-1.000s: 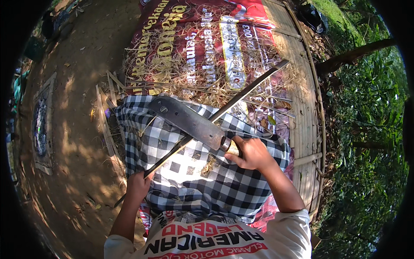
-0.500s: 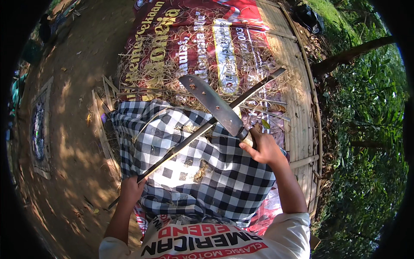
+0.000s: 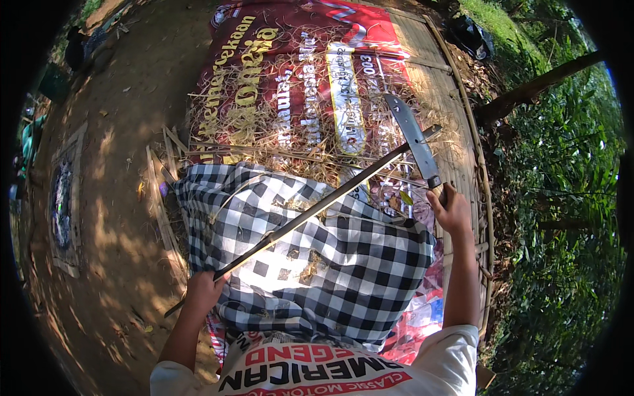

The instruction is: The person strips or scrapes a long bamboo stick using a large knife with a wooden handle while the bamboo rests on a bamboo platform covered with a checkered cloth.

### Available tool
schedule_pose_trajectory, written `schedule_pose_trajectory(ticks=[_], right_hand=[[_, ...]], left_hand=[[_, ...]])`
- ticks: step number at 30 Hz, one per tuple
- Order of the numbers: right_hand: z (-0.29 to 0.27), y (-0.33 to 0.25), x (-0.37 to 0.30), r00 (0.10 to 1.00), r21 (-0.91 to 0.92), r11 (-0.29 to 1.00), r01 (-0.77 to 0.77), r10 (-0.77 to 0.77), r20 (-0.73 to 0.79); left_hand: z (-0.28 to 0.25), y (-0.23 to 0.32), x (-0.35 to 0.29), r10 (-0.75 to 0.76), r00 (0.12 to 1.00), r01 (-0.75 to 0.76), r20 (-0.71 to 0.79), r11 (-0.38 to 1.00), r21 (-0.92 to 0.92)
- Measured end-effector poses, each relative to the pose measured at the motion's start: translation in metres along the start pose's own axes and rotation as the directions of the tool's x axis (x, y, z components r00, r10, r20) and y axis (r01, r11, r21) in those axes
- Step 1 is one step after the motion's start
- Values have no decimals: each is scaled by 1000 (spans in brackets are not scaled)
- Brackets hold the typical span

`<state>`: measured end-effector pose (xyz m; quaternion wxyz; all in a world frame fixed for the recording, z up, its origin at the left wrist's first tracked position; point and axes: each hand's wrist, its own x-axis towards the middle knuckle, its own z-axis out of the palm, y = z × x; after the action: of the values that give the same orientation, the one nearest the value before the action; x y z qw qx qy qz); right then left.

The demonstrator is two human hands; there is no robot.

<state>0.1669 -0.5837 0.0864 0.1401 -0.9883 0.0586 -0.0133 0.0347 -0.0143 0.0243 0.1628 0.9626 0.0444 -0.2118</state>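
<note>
My left hand is closed around the lower end of a long, narrow bamboo strip, dark on one face and pale along its edge. The strip slants up to the right above my lap. In my right hand is the short handle of a machete with a broad dark blade. The blade points up and slightly left, crossing the strip close to its far end. Beneath the strip, a black-and-white checked cloth covers my legs, with bits of shavings on it.
A red printed banner strewn with thin shavings lies ahead on a bamboo-slat platform. Split bamboo pieces rest at the left edge, beside bare dirt ground. Green plants and a slanting branch stand at right.
My right hand has moved the machete up and right along the strip, from near its middle to its far end. The blade points more upright. My left hand stays almost in place.
</note>
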Motion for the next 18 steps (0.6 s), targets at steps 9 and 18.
schedule_pose_trajectory(ticks=[9, 18], right_hand=[[14, -81, -37, 892, 15, 943, 332, -320, 319], [-26, 60, -4, 881, 300, 887, -351, 422, -215]], left_hand=[[14, -14, 1, 31, 999, -36, -44, 991, -131], [24, -19, 1, 18, 998, -27, -60, 987, -158]])
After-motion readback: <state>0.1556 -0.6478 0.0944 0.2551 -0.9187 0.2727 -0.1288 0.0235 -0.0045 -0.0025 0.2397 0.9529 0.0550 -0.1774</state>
